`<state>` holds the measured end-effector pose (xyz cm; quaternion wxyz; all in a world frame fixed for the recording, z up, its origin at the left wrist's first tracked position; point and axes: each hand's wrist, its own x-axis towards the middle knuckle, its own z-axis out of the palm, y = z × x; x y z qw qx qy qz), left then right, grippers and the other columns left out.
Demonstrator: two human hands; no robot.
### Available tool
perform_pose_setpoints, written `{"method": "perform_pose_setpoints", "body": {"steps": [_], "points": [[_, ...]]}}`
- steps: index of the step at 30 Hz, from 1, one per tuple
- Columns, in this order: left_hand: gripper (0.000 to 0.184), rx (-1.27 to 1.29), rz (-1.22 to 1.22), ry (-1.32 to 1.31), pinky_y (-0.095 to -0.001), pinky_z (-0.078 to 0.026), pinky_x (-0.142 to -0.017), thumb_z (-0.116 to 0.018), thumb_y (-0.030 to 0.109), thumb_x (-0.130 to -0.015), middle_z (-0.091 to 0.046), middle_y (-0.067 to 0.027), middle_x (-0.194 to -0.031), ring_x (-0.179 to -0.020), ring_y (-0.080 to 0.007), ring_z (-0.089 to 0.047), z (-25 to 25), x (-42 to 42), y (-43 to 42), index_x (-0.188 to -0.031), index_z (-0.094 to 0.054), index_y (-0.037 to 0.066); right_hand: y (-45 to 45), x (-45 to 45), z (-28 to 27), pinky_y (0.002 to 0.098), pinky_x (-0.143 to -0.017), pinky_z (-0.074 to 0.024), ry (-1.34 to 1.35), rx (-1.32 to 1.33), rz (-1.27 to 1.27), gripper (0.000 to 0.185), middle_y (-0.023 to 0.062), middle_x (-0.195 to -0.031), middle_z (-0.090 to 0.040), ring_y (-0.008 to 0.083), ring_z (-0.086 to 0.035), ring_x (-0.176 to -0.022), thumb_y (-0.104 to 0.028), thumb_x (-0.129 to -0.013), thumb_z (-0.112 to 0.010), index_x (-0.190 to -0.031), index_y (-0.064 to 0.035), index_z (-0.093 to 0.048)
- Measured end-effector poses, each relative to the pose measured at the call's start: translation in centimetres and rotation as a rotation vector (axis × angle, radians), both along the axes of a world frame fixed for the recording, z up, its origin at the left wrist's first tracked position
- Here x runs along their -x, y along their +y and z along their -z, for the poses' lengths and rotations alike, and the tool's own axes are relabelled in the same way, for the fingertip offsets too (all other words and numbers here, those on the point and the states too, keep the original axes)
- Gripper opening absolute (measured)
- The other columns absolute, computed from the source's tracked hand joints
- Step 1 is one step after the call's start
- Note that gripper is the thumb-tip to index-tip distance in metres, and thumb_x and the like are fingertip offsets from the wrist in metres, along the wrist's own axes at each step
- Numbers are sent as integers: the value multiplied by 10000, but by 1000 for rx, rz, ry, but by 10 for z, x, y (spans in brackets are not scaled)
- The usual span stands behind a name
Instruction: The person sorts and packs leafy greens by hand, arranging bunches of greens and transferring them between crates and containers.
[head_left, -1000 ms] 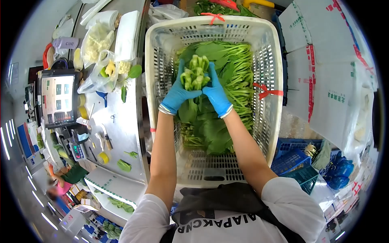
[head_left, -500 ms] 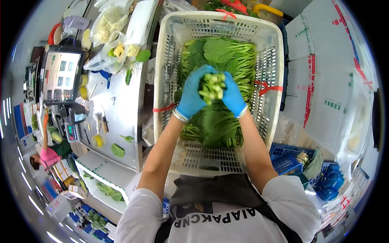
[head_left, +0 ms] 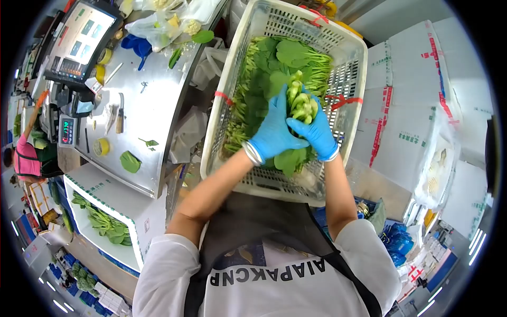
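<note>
Both my hands wear blue gloves and are cupped around a bunch of leafy greens [head_left: 303, 108], its pale cut stem ends facing up toward me. My left hand [head_left: 275, 132] wraps the near left side of the bunch. On the right side, my right hand [head_left: 318, 133] closes round the stems, its thumb across the front. Under the hands, more leafy greens [head_left: 296, 54] lie in layers inside a white slatted plastic crate [head_left: 360, 68], stems outward and broad leaves inward. Some leaves hang below my hands near the crate's front end.
Left of the crate is a steel counter [head_left: 153, 105] with a knife [head_left: 120, 113], tape rolls [head_left: 101, 147], loose leaves and a touch screen [head_left: 84, 42]. A white foam box [head_left: 105, 211] of greens stands below it. White foam boxes [head_left: 406, 100] rise at right. A person in pink [head_left: 27, 158] is far left.
The view has turned and shifted, so the crate now appears tilted. My hands have moved slightly right in view with the bunch, and the bunch has tipped, showing more of its stems' length.
</note>
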<state>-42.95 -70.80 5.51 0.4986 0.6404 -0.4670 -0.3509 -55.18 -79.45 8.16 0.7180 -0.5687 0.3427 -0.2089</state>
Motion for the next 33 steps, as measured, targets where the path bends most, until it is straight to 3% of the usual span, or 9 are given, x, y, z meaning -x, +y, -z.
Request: {"method": "perform_pose_setpoints", "body": {"steps": [2,6,10,14,20,23,26,29,33], "points": [[1319,-59,99,11,-418,-332,-1126,-944,420,-512,-368,-252,-1369,-1275,-368,-434,-7,-30,20,-1503,-202,-33,1,2,-14,324,-996,-457,36,-152,-90,724,76,-1310,-557,168,-545,-1167,-198,-824,-773,-1428,-15,-419],[777,-157,-4,840,-290,-461,-971,-746,187,-865,-512,-82,-1318,-1129,-151,-541,-23,-72,62,-1486,-312,16,19,-10,-21,366,-968,-503,-56,-523,-86,595,110,-1292,-601,222,-605,-1138,-341,-922,-649,-1404,-40,-475],[439,-261,-66,1261,-231,-487,-885,-638,254,-943,-665,-36,-1117,-991,-75,-611,-63,-109,121,-1322,-570,43,39,-48,-32,403,-934,-536,-18,-582,-97,565,129,-1232,-643,257,-655,-1041,-414,-941,-598,-1367,-50,-522],[444,228,-86,1414,-296,-512,-932,-565,347,-988,-658,-79,-1151,-1025,-160,-630,-26,-120,186,-1295,-581,26,87,-99,-55,452,-849,-565,-155,-836,-325,685,181,-1192,-654,306,-684,-918,-528,-925,-526,-1358,3,-516],[468,270,-430,1738,-341,-508,-962,-517,364,-1012,-627,-110,-1236,-1065,-206,-625,-37,-130,293,-1334,-544,25,157,-174,-59,406,-799,-564,-74,-945,-538,733,180,-1217,-645,269,-673,-921,-543,-925,-529,-1361,45,-491],[480,409,-516,1779,-364,-505,-978,-493,372,-1024,-611,-125,-1278,-1085,-229,-623,-35,-134,339,-1353,-525,25,197,-213,-77,386,-774,-571,50,-853,-598,622,144,-1103,-688,256,-686,-873,-512,-936,-555,-1286,2,-573],[524,804,-208,1566,-309,-457,-1018,-480,394,-1030,-566,-70,-1319,-1156,-165,-560,32,-152,375,-1413,-474,36,232,-259,-68,377,-747,-577,229,-807,-579,420,106,-966,-717,260,-699,-802,-407,-964,-582,-1180,-54,-653],[555,613,-639,989,-288,-443,-1023,-470,438,-1030,-557,-39,-1316,-1167,-138,-535,-49,-152,410,-1431,-465,53,302,-295,-64,312,-820,-560,100,-138,-704,379,81,-1104,-689,197,-678,-956,-338,-976,-596,-1235,-64,-631],[622,600,-847,1131,-298,-432,-1040,-469,504,-1015,-530,-54,-1378,-1200,-152,-523,-49,-153,465,-1458,-439,69,383,-334,-72,322,-909,-538,284,-461,-957,469,84,-1176,-678,187,-662,-1022,-376,-978,-585,-1307,-42,-593]]}}
